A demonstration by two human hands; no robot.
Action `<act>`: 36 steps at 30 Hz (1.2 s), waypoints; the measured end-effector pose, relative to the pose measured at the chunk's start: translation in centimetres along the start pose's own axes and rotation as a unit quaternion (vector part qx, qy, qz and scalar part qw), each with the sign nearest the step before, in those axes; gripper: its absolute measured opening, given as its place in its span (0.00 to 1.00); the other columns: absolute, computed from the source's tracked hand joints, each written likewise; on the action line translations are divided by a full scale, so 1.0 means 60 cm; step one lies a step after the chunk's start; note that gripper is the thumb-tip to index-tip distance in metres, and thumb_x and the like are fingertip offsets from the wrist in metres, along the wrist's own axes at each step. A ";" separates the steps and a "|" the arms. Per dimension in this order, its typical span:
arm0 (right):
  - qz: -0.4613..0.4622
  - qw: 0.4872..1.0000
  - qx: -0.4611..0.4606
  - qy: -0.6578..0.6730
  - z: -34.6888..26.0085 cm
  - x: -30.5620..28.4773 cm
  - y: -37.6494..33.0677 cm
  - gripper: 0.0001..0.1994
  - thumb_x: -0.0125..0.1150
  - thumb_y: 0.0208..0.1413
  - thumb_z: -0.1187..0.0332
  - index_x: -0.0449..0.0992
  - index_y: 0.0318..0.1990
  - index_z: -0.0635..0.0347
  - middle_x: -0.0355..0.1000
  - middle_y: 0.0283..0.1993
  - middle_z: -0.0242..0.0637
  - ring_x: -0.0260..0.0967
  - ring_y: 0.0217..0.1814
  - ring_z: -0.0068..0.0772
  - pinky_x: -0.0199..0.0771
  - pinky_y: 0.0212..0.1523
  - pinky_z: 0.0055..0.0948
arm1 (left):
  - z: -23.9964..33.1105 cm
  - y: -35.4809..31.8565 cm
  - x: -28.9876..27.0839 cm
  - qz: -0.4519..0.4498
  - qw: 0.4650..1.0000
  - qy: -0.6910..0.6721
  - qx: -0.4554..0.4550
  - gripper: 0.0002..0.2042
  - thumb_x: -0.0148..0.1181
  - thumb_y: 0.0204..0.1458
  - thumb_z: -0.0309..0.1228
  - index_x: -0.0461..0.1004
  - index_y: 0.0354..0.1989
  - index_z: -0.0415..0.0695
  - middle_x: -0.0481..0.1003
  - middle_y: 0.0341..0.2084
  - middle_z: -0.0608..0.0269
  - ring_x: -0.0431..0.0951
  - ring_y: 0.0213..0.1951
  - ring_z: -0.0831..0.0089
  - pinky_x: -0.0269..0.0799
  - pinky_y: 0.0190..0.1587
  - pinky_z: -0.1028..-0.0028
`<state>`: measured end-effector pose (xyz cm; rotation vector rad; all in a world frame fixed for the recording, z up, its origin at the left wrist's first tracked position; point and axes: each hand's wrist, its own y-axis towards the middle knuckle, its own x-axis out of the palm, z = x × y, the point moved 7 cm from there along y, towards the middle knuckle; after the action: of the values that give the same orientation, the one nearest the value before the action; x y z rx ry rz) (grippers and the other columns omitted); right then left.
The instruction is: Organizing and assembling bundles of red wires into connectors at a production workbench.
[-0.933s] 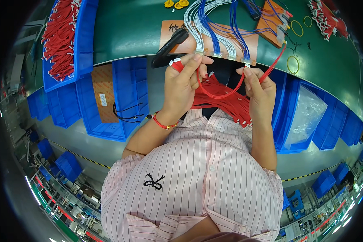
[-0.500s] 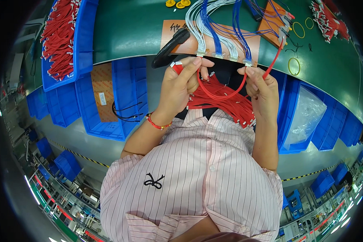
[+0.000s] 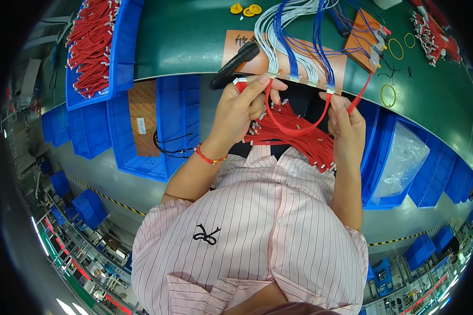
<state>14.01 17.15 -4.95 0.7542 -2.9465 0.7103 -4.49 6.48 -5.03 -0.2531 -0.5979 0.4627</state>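
A red cable (image 3: 295, 131) hangs in a U between my hands, its ends at white connectors along the table's front edge. My left hand (image 3: 242, 105) is closed, thumb and forefinger at the cable's left end by the white-wire connector (image 3: 273, 74). White-tipped red cables (image 3: 240, 84) also stick out of that hand's grip. My right hand (image 3: 348, 123) is closed round the cable just under the blue-wire connector (image 3: 330, 89); part of its grip is hidden. Another red cable (image 3: 358, 100) runs from that hand to an orange block (image 3: 363, 39). A bundle of red cables (image 3: 291, 126) lies on my lap.
A blue bin (image 3: 125, 58) of red cables stands at the left. White wires (image 3: 265, 37), blue wires (image 3: 289, 52) and a black-handled tool (image 3: 234, 65) lie at the table edge. Yellow rings (image 3: 388, 96) lie on the right. Blue bins (image 3: 181, 121) stand below.
The whole view has shifted a little, so the scene sits slightly right and lower. My right fingertips have eased slightly down from the blue-wire connector. My left hand keeps its grip.
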 end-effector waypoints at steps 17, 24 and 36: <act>-0.062 0.990 -0.076 -0.099 -0.002 0.026 -0.032 0.13 0.55 0.66 0.65 0.82 0.40 0.66 0.69 0.25 0.23 0.59 0.28 0.11 0.61 0.32 0.17 | -0.005 -0.015 0.034 -0.087 0.993 -0.064 0.037 0.20 0.46 0.67 0.40 0.75 0.31 0.37 0.60 0.15 0.74 0.53 0.16 0.88 0.49 0.20 0.82; -0.104 0.905 -0.231 -0.341 -0.022 0.078 -0.065 0.07 0.58 0.60 0.70 0.77 0.38 0.66 0.73 0.29 0.45 0.73 0.27 0.43 0.72 0.29 0.33 | 0.017 -0.038 0.072 -0.053 0.998 0.028 -0.003 0.18 0.47 0.67 0.35 0.70 0.52 0.31 0.53 0.15 0.79 0.48 0.16 0.90 0.43 0.19 0.82; -0.195 0.973 0.031 -0.123 0.022 -0.015 -0.039 0.11 0.56 0.63 0.71 0.74 0.51 0.63 0.62 0.23 0.22 0.56 0.23 0.11 0.58 0.25 0.15 | -0.004 -0.035 0.005 0.066 0.997 0.004 0.031 0.12 0.49 0.66 0.33 0.72 0.35 0.37 0.65 0.19 0.71 0.49 0.14 0.91 0.43 0.16 0.82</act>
<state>16.03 15.18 -5.23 1.4706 -2.8453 0.7193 -3.39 4.77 -4.31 -0.2357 -0.5602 0.6063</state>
